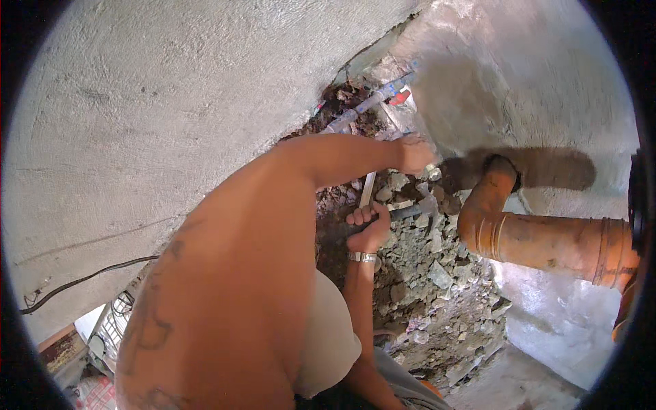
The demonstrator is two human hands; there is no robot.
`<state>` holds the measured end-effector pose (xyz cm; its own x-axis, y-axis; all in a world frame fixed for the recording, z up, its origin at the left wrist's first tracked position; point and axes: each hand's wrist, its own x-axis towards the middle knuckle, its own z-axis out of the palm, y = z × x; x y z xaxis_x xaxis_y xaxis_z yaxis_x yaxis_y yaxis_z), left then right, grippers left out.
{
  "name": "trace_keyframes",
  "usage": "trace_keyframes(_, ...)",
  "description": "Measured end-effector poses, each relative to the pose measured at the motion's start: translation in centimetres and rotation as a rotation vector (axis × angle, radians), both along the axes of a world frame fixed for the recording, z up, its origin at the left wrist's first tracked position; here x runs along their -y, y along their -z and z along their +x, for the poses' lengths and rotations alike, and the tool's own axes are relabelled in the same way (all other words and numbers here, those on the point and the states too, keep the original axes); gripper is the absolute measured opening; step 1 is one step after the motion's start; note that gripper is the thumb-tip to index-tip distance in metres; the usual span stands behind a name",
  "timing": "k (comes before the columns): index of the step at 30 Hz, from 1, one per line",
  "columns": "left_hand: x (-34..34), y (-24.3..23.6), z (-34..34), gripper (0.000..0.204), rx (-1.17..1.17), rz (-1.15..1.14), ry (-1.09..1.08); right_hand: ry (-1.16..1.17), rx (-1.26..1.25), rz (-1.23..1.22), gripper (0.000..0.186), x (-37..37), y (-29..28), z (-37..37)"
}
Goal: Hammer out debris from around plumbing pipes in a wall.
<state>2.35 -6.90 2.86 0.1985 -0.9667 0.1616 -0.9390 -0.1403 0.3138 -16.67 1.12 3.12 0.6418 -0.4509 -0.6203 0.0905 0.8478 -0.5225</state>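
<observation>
My bare, tattooed left arm reaches across the middle of the view, bent at the elbow. My left hand [415, 154] is closed in a fist above the broken rubble [437, 273]; what it grips is hidden. Lower down, my right hand [371, 231], with a metal-banded watch at the wrist, is wrapped round the dark handle of a hammer [406, 212]. The grey hammer head lies just below my left fist, close to the stones. A thin pale strip [368, 188] shows between the two hands.
A thick orange-brown drainpipe [553, 242] with an elbow enters the right wall [560, 102]. Grey-white water pipes [372, 101] with a red valve handle [400, 98] run along the far corner. A rough plaster wall [171, 102] carries a black cable [89, 277] at left.
</observation>
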Motion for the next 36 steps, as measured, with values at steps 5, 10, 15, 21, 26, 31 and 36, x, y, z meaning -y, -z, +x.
trace_keyframes(5, 1.9, -0.4, 2.1, 0.037, -0.079, -0.162, -0.105, 0.036, -0.068, 0.029, 0.023, -0.3, -0.7, -0.2)
trace_keyframes(10, 3.8, -0.3, 5.3, 0.028, -0.172, -0.347, -0.164, 0.069, -0.090, 0.010, 0.024, -0.2, -0.3, -0.9)
trace_keyframes(15, -0.6, 8.0, 1.6, 0.018, 0.298, -0.232, 0.139, 0.069, -0.082, 0.000, 0.020, 1.5, 1.1, -2.0)
trace_keyframes(21, 0.2, 5.7, 1.9, 0.020, 0.228, -0.392, 0.020, 0.094, -0.034, 0.071, 0.023, 1.8, 0.7, -1.9)
trace_keyframes(26, -2.1, 6.1, 5.1, 0.024, 0.177, -0.055, -0.021, -0.019, -0.235, -0.152, 0.018, 0.9, 1.4, -1.0)
trace_keyframes(31, -2.3, 2.9, 4.8, 0.031, 0.171, 0.029, 0.064, -0.022, -0.443, -0.746, 0.026, 4.4, 6.0, -3.4)
trace_keyframes(36, -3.2, -1.9, 3.4, 0.029, -0.094, -0.576, -0.007, 0.045, -0.592, -1.294, 0.025, 2.7, 5.0, -2.5)
